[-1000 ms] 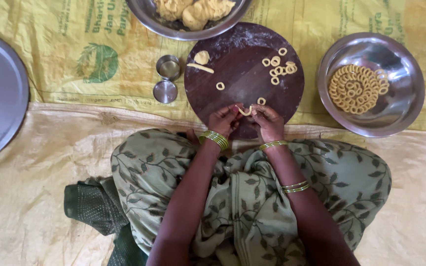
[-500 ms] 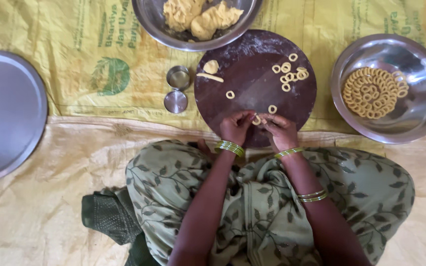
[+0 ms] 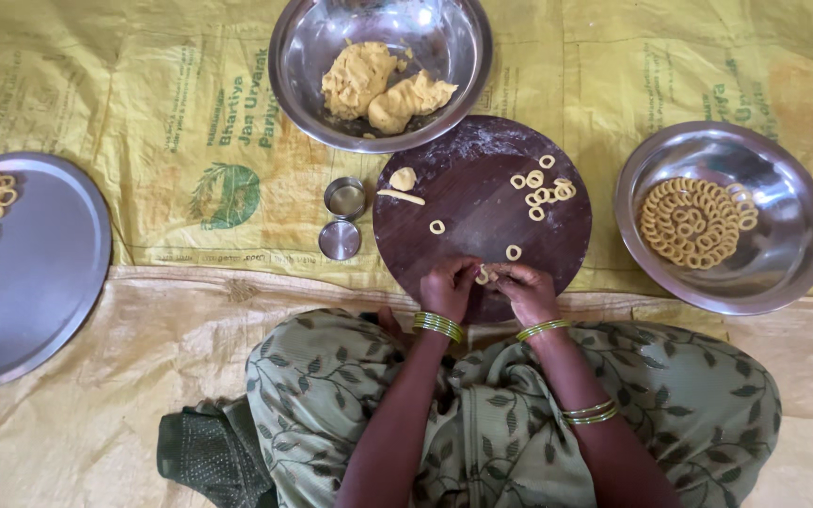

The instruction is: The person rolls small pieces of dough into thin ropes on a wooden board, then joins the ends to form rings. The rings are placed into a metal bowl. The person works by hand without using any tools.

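My left hand [image 3: 448, 286] and my right hand [image 3: 525, 287] meet at the near edge of a round dark wooden board [image 3: 482, 212]. Between their fingertips they pinch a small strip of yellow dough [image 3: 484, 275]. On the board lie several small dough rings [image 3: 540, 186], two single rings closer to me, a small dough lump [image 3: 404, 178] and a thin dough roll [image 3: 401, 197].
A steel bowl [image 3: 308, 56] with two yellow dough lumps stands beyond the board. At the right a steel bowl [image 3: 773, 254] holds many rings. A steel plate [image 3: 39, 273] at the left carries rings at its edge. Two small steel cups [image 3: 342, 219] stand left of the board.
The view has shifted, so board and bowls sit lower in the picture and the left plate shows more. My hands stay together at the board's near edge, working the dough strip.
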